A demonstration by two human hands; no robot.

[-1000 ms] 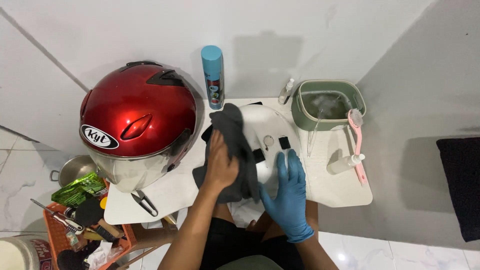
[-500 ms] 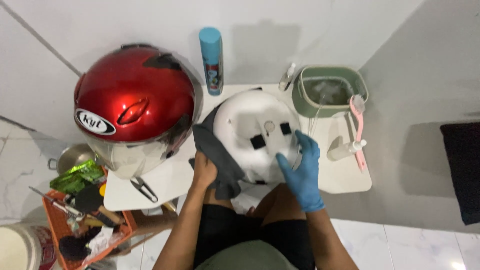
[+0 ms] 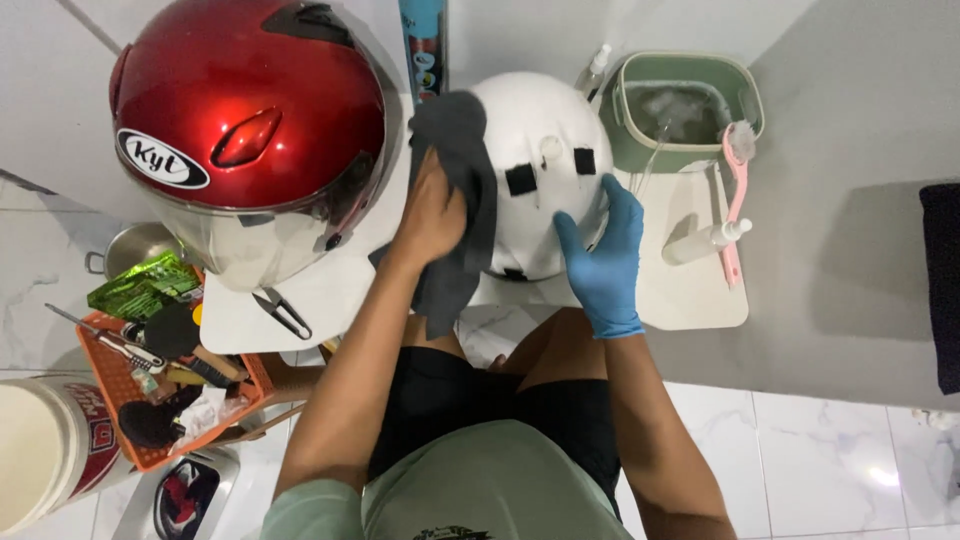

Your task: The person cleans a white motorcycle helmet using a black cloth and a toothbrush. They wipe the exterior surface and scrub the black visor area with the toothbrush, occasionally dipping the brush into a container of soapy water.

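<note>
Hands: we are pressing our bare left hand (image 3: 432, 215), grip closed on a dark grey cloth (image 3: 455, 190), against the white helmet liner (image 3: 540, 150) on the white bench (image 3: 690, 300). Gloved right hand (image 3: 605, 255), fingers spread, is steadying the liner's side. Wiping looks midway; the right half is uncovered.

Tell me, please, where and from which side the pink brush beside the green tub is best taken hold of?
Probably by the long thin handle of the pink brush, from above, near its middle. It lies flat on the white table with its bristled head up at the rim of the green tub. A small spray bottle lies against the handle's left side, so the right side looks freer.
</note>
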